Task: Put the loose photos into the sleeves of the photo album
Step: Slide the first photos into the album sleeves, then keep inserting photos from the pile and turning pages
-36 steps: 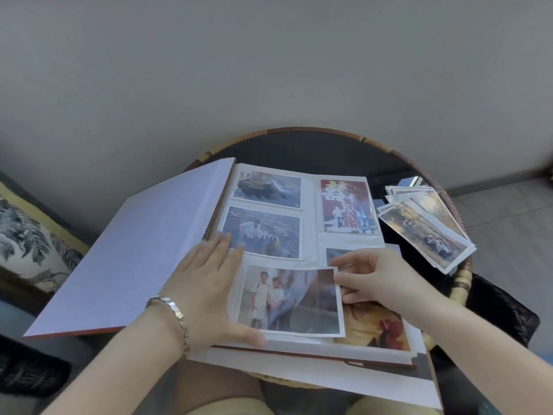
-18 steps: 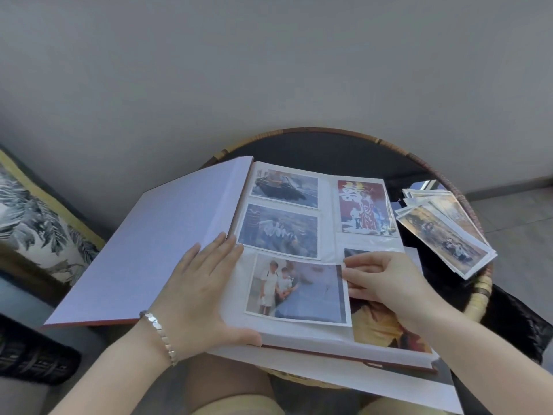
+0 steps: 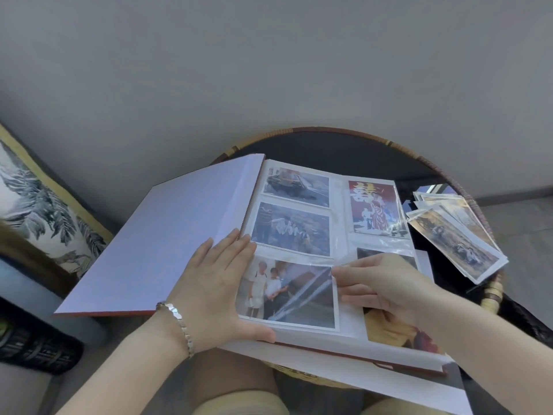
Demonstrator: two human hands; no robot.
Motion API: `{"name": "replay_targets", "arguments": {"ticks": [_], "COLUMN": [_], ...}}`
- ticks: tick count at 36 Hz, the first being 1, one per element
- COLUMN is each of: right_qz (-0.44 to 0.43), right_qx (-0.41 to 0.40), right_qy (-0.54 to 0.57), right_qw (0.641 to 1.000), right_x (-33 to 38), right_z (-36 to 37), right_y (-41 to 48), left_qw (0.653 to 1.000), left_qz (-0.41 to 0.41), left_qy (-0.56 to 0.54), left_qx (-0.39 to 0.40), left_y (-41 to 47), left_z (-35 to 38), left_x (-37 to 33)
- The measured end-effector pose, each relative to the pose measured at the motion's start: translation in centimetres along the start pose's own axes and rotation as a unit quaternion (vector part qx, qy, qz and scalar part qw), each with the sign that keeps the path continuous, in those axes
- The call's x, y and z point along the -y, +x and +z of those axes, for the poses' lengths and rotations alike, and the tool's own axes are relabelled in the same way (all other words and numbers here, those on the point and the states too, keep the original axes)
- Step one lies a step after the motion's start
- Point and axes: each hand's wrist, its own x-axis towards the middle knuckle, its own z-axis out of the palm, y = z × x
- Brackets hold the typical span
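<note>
— How far along is it?
— Partway, I'd say. The photo album (image 3: pixel 341 223) lies open on the round table (image 3: pixel 329 131), its cover (image 3: pixel 167 247) thrown out to the left. The left hand (image 3: pixel 215 283) lies flat on the page's inner edge, fingers straight, pinning it down. Next to it the bottom photo (image 3: pixel 287 295) looks all but seated in its sleeve (image 3: pixel 299 262), plastic sheen across it. The right hand (image 3: pixel 386 283) has its fingertips (image 3: pixel 336 269) at that photo's right edge. The thumb is hidden, so I can't tell if it pinches or only pushes.
— And the count?
— One album, two hands either side of that photo. Three photos down the left column, two in the right, five on this page. Far right, near the table's rim, is one fanned pile of loose photos (image 3: pixel 454 235), apart from the album. It's too overlapped to count, several at least, and those are what's left
</note>
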Motion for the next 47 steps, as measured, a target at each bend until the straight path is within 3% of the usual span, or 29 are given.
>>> {"name": "replay_targets", "arguments": {"ticks": [4, 10, 17, 21, 25, 28, 31, 33, 36, 39, 41, 44, 47], "right_qz": [-0.022, -0.006, 0.031, -0.011, -0.076, -0.153, -0.27, -0.271, -0.183, -0.127, -0.148, -0.252, -0.346], "right_qx": [-0.018, -0.018, 0.04, 0.02, 0.015, -0.049, -0.202, -0.242, -0.225, -0.147, -0.085, -0.019, 0.018], "right_qy": [-0.038, -0.01, 0.016, -0.027, -0.086, -0.121, -0.239, -0.257, -0.179, -0.002, 0.011, -0.14, -0.338], "right_qw": [0.999, 1.0, 0.999, 0.999, 0.993, 0.98, 0.911, 0.895, 0.94, 0.981, 0.985, 0.957, 0.875], "right_x": [-0.1, -0.6, 0.5, 2.1, 3.2, 3.7, 4.3, 4.7, 5.0, 5.8, 5.8, 5.4, 4.9], "right_z": [0.2, 0.5, -0.6, -0.4, -0.3, -1.1, -3.6, -5.8, -8.1, -7.1, -5.7, -2.3, 1.6], "right_y": [0.1, 0.2, -0.1, -0.8, -1.3, -1.6, -1.7, -1.9, -1.5, -1.8, -1.8, -1.5, -0.6], "left_qw": [1.0, 1.0, 0.999, 0.99, 0.959, 0.942, 0.933, 0.923, 0.881, 0.786, 0.725, 0.678, 0.645], "left_qz": [-0.006, -0.008, 0.035, 0.118, 0.195, 0.201, 0.182, 0.156, 0.052, -0.057, -0.126, -0.193, -0.241], "left_qy": [0.005, 0.016, -0.008, -0.071, -0.099, -0.108, -0.115, -0.17, -0.335, -0.5, -0.556, -0.561, -0.548], "left_qx": [0.002, 0.021, 0.017, -0.041, -0.183, -0.246, -0.288, -0.308, -0.33, -0.358, -0.387, -0.434, -0.475], "left_y": [0.0, 0.0, 0.7, 1.3, 2.2, 2.5, 2.6, 2.5, 2.6, 2.9, 3.0, 2.2, 0.7], "left_z": [-0.1, 0.1, -0.1, -0.7, -0.5, 0.3, 0.4, 0.0, -1.0, -2.4, -3.1, -3.6, -3.9], "left_x": [-0.2, -0.8, -3.1, -5.4, -6.8, -7.3, -7.8, -8.0, -8.0, -6.8, -5.1, -2.4, 0.8]}}
